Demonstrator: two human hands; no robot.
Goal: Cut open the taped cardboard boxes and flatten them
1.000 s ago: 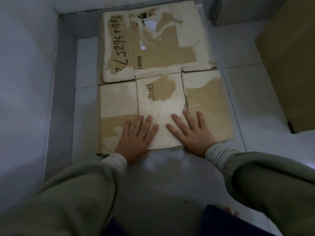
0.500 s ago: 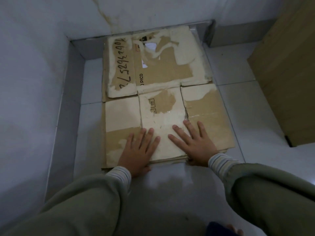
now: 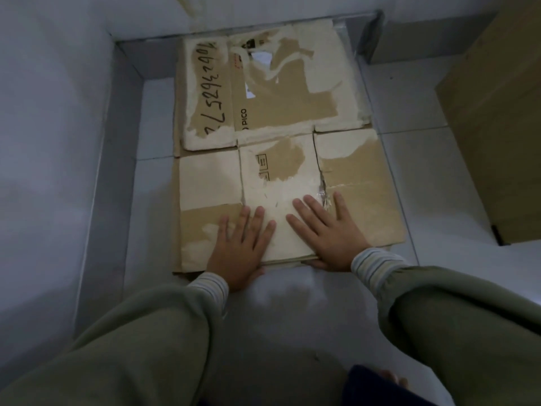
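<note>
A pale tiled floor [image 3: 415, 159] runs into a white wall corner. A flattened cardboard box [image 3: 360, 183] lies there, its skin torn pale; handwritten digits run up its left panel, with "PICO" printed beside them. The left hand [image 3: 238, 247] and right hand [image 3: 328, 232] press flat on its near edge, fingers spread. A brown cabinet [image 3: 503, 127] stands at right.
</note>
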